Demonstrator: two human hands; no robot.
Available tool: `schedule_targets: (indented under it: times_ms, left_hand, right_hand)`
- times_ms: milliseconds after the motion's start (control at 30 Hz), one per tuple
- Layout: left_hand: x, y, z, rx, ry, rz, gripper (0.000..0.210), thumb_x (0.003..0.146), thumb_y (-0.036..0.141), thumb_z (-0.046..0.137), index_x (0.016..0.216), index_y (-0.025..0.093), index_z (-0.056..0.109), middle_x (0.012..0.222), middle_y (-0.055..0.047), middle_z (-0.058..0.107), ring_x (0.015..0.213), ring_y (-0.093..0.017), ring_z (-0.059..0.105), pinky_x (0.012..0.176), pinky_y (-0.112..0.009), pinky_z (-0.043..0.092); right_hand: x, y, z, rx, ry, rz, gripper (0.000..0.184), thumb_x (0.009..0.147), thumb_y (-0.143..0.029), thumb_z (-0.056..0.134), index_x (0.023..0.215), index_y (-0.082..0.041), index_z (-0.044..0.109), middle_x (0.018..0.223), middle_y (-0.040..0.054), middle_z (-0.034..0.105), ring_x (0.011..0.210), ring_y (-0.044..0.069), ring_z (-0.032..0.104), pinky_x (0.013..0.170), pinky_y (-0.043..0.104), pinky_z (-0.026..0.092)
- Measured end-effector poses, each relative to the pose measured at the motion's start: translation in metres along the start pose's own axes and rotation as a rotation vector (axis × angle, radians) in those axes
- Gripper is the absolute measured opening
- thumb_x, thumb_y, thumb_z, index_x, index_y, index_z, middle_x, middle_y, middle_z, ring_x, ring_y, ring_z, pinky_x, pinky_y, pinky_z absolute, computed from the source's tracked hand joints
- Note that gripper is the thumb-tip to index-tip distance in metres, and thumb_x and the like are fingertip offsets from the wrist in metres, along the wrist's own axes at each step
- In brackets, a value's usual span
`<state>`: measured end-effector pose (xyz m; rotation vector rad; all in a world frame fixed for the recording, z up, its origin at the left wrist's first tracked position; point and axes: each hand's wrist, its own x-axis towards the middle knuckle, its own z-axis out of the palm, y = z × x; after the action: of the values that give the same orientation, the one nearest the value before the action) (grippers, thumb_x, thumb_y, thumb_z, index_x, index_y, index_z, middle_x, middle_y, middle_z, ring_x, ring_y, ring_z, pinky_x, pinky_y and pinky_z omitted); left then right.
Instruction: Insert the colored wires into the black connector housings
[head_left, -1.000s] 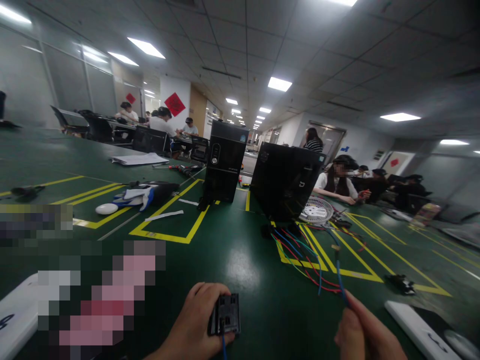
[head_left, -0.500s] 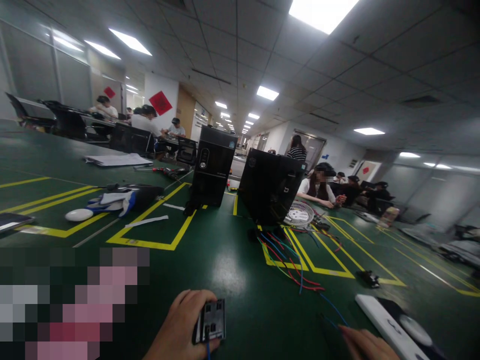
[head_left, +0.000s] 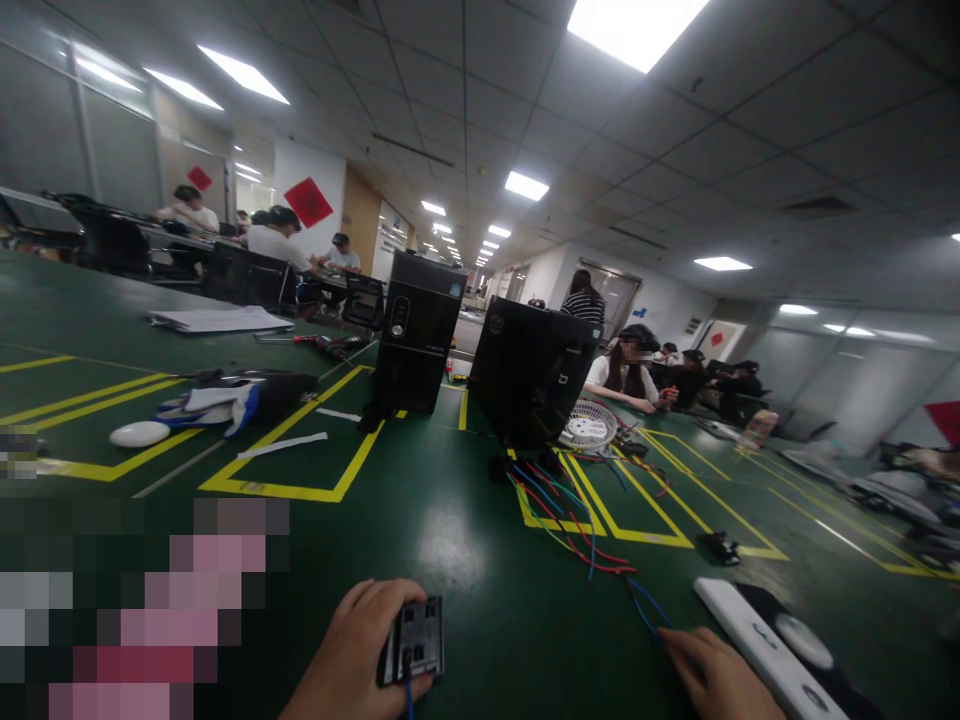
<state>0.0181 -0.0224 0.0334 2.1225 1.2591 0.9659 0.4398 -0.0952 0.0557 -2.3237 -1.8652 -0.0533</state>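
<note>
Near the bottom centre, my left hand (head_left: 356, 645) is closed around a small black rectangular electrical block (head_left: 416, 640), thumb below and fingers above. Square openings show on its face, and a blue wire (head_left: 409, 695) runs from its lower part out of the frame. To the right, my right hand (head_left: 716, 672) pinches another blue wire (head_left: 646, 600) between thumb and fingertips, low over the green table. That wire leads toward a loose bunch of red, blue and green wires (head_left: 570, 510) lying in front of a black computer case (head_left: 525, 375).
A second black case (head_left: 418, 335) stands left of the first. Beside my right hand lies a white bar-shaped object (head_left: 757, 640). Further off are a white basket (head_left: 589, 427), a small black part (head_left: 720, 547), gloves (head_left: 217, 405) and papers (head_left: 221, 318). A person (head_left: 630, 370) sits across the table.
The view has swung slightly right, so the scene sits further left. My right hand has moved a little farther forward over the table. My left hand keeps its hold on the block.
</note>
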Motion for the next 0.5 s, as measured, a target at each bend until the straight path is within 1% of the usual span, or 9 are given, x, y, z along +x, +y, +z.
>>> schedule_targets:
  times_ms: [100,200,267,333,400,433,467,500]
  left_hand:
    - [0.000,0.002,-0.002,-0.014,-0.010,-0.014,0.041,0.060,0.011,0.069,0.096,0.026,0.059,0.096,0.000,0.066,0.094,-0.028,0.060,0.098,-0.053,0.032]
    - [0.001,0.002,-0.003,-0.018,-0.033,-0.015,0.041,0.060,0.012,0.069,0.098,0.025,0.059,0.096,0.000,0.066,0.095,-0.028,0.060,0.100,-0.054,0.029]
    - [0.001,0.001,-0.005,-0.016,-0.068,-0.014,0.042,0.061,0.013,0.069,0.099,0.025,0.059,0.098,0.000,0.066,0.095,-0.028,0.060,0.100,-0.055,0.029]
    - [0.002,-0.001,-0.005,-0.014,-0.096,-0.015,0.041,0.062,0.015,0.070,0.100,0.026,0.059,0.099,-0.001,0.066,0.097,-0.029,0.059,0.099,-0.054,0.030]
    - [0.002,-0.003,-0.005,-0.012,-0.103,-0.017,0.040,0.062,0.017,0.070,0.100,0.026,0.058,0.099,-0.001,0.065,0.097,-0.029,0.058,0.099,-0.052,0.031]
    - [0.003,-0.003,-0.004,-0.010,-0.098,-0.022,0.040,0.062,0.017,0.070,0.099,0.026,0.059,0.099,-0.001,0.065,0.097,-0.029,0.058,0.098,-0.051,0.032]
    - [0.003,-0.004,-0.004,-0.010,-0.089,-0.028,0.039,0.062,0.017,0.070,0.099,0.025,0.059,0.100,-0.001,0.065,0.098,-0.029,0.058,0.096,-0.049,0.034]
    - [0.003,-0.004,-0.003,-0.010,-0.074,-0.036,0.039,0.062,0.017,0.070,0.099,0.025,0.059,0.101,-0.002,0.064,0.099,-0.029,0.057,0.094,-0.047,0.036]
  right_hand:
    - [0.000,0.002,0.005,-0.057,0.072,-0.027,0.044,0.088,-0.037,0.038,0.101,-0.021,0.077,0.103,0.0101,0.071,0.092,0.025,0.068,0.081,0.036,0.053]
    - [0.000,-0.003,0.009,-0.176,0.234,-0.042,0.040,0.084,-0.037,0.043,0.094,-0.022,0.079,0.104,0.0120,0.072,0.096,0.033,0.066,0.081,0.047,0.052]
    - [0.001,-0.014,0.007,-0.189,0.336,-0.069,0.035,0.081,-0.036,0.047,0.090,-0.025,0.079,0.102,0.0107,0.073,0.096,0.035,0.066,0.077,0.051,0.052]
    - [0.001,-0.035,0.003,-0.118,0.408,-0.159,0.030,0.081,-0.035,0.051,0.088,-0.026,0.079,0.097,0.0090,0.074,0.093,0.034,0.067,0.075,0.051,0.053]
    - [0.001,-0.065,0.001,0.019,0.430,-0.310,0.026,0.084,-0.034,0.053,0.089,-0.024,0.077,0.090,0.0082,0.075,0.087,0.030,0.070,0.076,0.046,0.055]
    - [-0.001,-0.082,0.001,0.108,0.423,-0.383,0.026,0.088,-0.033,0.053,0.094,-0.022,0.076,0.090,0.0081,0.075,0.085,0.026,0.071,0.077,0.041,0.056]
    - [-0.003,-0.101,0.003,0.191,0.385,-0.463,0.026,0.090,-0.030,0.051,0.096,-0.021,0.075,0.090,0.0077,0.076,0.084,0.022,0.071,0.076,0.034,0.057]
    - [-0.005,-0.120,0.006,0.267,0.319,-0.536,0.025,0.092,-0.027,0.051,0.100,-0.021,0.073,0.089,0.0066,0.075,0.082,0.019,0.071,0.074,0.027,0.057]
